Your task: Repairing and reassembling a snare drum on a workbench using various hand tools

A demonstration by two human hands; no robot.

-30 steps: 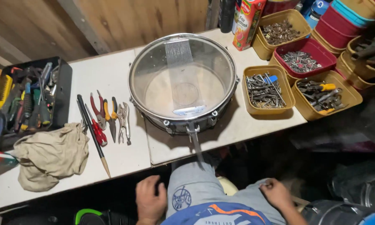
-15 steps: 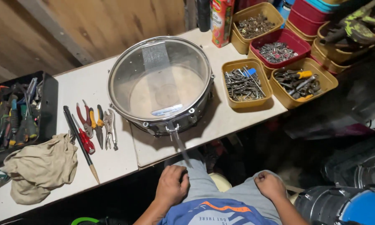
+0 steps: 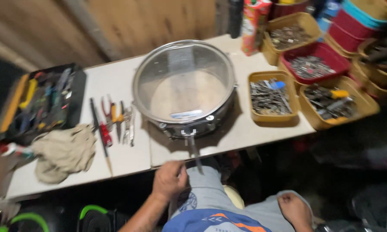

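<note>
Both hands point(image 3: 169, 180) below snare drum point(image 3: 185, 88), empty

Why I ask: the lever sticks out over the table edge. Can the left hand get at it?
Probably yes: the left hand hovers just beside the drum's lever, with nothing between them.

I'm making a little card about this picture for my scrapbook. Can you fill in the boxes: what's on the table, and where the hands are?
middle: round metal snare drum on white table
left side: pliers and screwdrivers, beige rag, black tool tray
right side: yellow tubs and red tub of small metal parts
left hand: below the table edge, near the drum's hanging strip
right hand: on the lap
</note>
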